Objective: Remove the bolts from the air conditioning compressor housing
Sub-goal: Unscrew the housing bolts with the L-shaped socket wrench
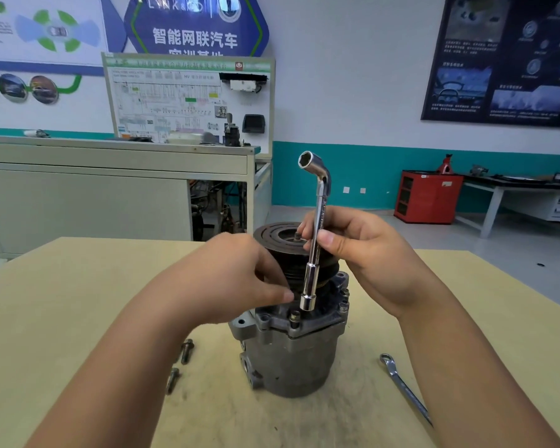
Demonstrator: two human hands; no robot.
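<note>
A: Where is the compressor housing (291,360) found, and which step is judged to be in hand?

B: It is stood upright on the bench (78,302), pulley (272,234) uppermost. Two loose bolts (186,350) are laid to its left (so part of the work is taken as done). A raised bolt (295,316) is seen on the near flange.

A: And the grips?

B: The socket wrench (320,202) is clasped mid-shaft in the right grip (362,250), its lower socket just above and beside that bolt, not seated. The left grip (236,273) is reached to the pulley's side; whether anything is pinched cannot be told.

A: What is called for next?

B: The socket should be lowered squarely onto the bolt head, then turned. A ring spanner (401,386) is left unused at the right.
</note>
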